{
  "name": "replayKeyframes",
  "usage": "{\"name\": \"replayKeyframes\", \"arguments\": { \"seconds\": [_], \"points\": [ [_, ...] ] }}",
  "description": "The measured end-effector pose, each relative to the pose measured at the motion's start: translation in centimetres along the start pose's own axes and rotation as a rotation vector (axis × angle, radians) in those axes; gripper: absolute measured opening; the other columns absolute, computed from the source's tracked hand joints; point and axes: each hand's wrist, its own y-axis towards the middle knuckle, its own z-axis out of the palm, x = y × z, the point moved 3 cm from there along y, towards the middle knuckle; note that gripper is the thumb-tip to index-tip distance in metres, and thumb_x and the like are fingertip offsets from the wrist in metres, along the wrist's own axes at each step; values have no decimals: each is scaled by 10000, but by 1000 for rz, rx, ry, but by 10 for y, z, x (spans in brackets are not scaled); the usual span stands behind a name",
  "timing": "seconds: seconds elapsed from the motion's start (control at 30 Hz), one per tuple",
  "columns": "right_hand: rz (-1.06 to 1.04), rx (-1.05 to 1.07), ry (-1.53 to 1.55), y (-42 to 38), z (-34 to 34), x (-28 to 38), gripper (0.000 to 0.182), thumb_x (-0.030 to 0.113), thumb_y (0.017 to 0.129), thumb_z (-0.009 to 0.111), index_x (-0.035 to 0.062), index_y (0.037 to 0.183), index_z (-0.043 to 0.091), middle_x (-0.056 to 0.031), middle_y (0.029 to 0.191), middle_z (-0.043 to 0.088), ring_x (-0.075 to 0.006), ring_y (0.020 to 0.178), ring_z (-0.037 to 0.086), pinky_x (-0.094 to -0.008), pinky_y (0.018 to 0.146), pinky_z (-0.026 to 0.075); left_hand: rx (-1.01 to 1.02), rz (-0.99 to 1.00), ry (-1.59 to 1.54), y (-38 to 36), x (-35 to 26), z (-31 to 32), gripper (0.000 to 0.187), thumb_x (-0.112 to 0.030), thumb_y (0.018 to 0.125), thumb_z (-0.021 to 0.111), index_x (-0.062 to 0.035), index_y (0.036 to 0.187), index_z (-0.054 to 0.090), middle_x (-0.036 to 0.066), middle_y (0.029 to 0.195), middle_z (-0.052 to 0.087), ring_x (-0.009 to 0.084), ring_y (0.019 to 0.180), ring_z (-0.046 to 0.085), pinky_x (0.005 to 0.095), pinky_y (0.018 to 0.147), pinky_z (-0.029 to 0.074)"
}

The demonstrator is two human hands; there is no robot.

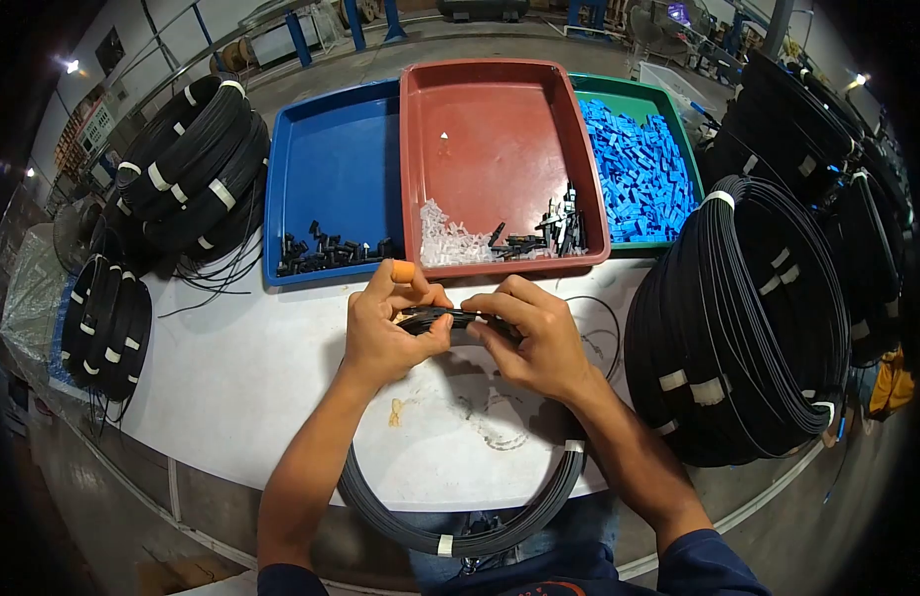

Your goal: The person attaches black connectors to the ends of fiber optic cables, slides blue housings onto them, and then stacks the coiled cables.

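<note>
Both my hands grip the far side of a taped coil of thin black cable (460,544), which hangs over the table's front edge. My left hand (388,328) pinches the cable bundle between thumb and fingers, and an orange cover sits on one fingertip. Close beside it, my right hand (527,333) is closed on the same bundle, thumb below and fingers above. Between the hands a short stretch of black strands shows; any small part held there is too hidden to name. A loose cable end (611,316) loops out to the right.
Behind my hands stand a blue tray (336,149) with black parts, a red tray (490,119) with clear and black pieces, and a green tray (629,89) of blue connectors. Large black cable coils (678,358) flank the white table (231,387) at right; more coils (182,169) stand left.
</note>
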Motion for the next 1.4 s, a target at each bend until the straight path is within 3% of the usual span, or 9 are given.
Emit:
{"name": "replayKeyframes", "arguments": {
  "seconds": [0.07,0.17,0.3,0.43,0.53,0.6,0.8,1.1,1.4],
  "points": [
    [16,7,164,3,-5,3,300,-42,797,757,14,1088,709,-94,888,643,-200,695,641,-292,592,501,-52,2,5,0,-2,-2,447,99,717,750,-68,993,441,127,897,694,114,875,664,261,814,554],
    [-31,-4,129,4,-8,-5,288,-51,803,755,4,1074,674,-110,960,670,-210,749,671,-303,639,537,-139,22,5,-1,-2,-5,380,77,704,763,-49,914,473,105,840,686,116,851,676,262,797,562],
    [12,-16,131,0,-8,-15,217,-57,813,748,12,995,653,-114,932,674,-239,749,678,-340,642,536,-123,61,41,-2,-5,-3,311,56,694,778,-31,843,520,89,837,702,109,813,684,263,784,572],
    [7,35,52,0,-5,-9,190,-67,812,745,16,943,634,-116,863,666,-275,732,678,-367,633,520,-52,34,115,-1,-6,-2,283,59,702,798,-20,851,570,87,866,717,121,835,704,276,797,588],
    [-8,6,35,0,-7,-12,191,-76,811,739,18,938,631,-116,845,665,-277,720,674,-370,624,514,-70,45,-51,-1,-3,-2,263,45,720,820,-11,879,619,90,884,734,142,864,727,293,806,605],
    [-18,-4,29,-1,-8,-15,194,-81,810,737,17,937,629,-115,846,666,-273,717,674,-371,620,514,-19,34,-23,0,-4,-2,334,88,724,808,-23,954,591,102,909,719,165,944,721,288,859,576],
    [-47,19,7,-2,-5,-9,228,-138,773,705,17,921,627,-109,848,665,-276,715,672,-371,600,510,-40,100,26,-1,-1,-1,256,4,728,824,-17,921,657,85,885,756,135,823,740,278,770,608],
    [-75,74,-62,-3,-6,-7,319,-162,640,654,31,894,631,-112,820,643,-311,718,664,-370,591,511,25,180,180,-2,-6,-2,246,13,705,800,-27,900,655,59,858,753,107,783,729,255,758,596],
    [-274,-109,-108,-2,-6,3,267,-107,592,695,13,826,651,-88,854,716,-263,706,668,-375,632,505,35,102,15,-3,-8,3,297,41,731,789,-49,907,567,72,876,741,112,824,721,260,804,587]
  ]
}}
